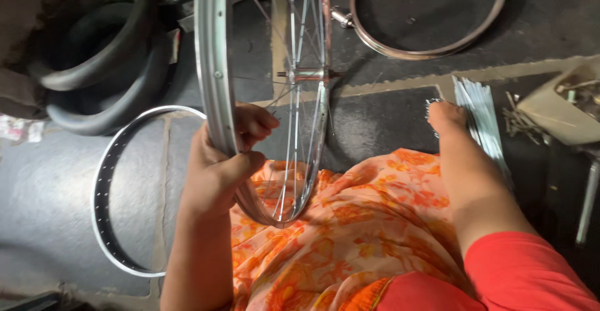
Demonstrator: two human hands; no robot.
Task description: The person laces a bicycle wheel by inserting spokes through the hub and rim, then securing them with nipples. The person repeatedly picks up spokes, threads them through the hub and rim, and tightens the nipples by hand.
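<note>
Steel spokes already fill much of the wheel point(262, 98) standing upright on the person's orange-flowered lap, so lacing looks, by my judgement, well along though unfinished. The left hand point(225, 161) is closed around the rim. The right hand point(445, 116) reaches onto the bundle of loose spokes point(484, 120) on the floor; its fingers are hidden, so I cannot tell its grip. 2 bare rims point(100, 186) lie nearby.

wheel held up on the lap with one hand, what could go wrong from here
The wheel is steadied only by the left hand on its rim; it could tip or roll off the lap. Left fingers lie close to the spokes and could get pinched. The right hand reaches at loose spokes, whose ends might prick.
</note>
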